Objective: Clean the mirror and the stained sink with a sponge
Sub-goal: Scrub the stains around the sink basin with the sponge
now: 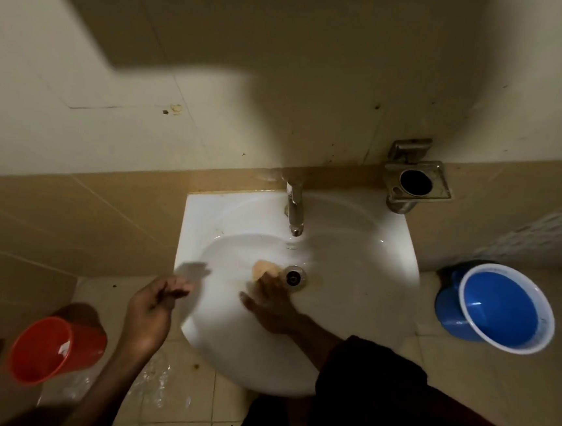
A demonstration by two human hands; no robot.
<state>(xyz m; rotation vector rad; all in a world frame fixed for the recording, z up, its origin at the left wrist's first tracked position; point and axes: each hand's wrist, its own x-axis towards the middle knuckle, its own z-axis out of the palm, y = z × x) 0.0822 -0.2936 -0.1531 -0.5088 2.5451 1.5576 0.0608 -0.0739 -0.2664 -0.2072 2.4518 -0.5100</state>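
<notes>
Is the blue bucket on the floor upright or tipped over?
Tipped. The blue bucket leans on the floor right of the sink, its white-rimmed mouth turned up toward the camera. Nothing shows inside it.

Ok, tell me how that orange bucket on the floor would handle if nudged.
The orange bucket looks like thin plastic with nothing visible inside, so probably light. It already leans over, so it may tip or roll. The floor beside it looks wet, so it could slide.
</notes>
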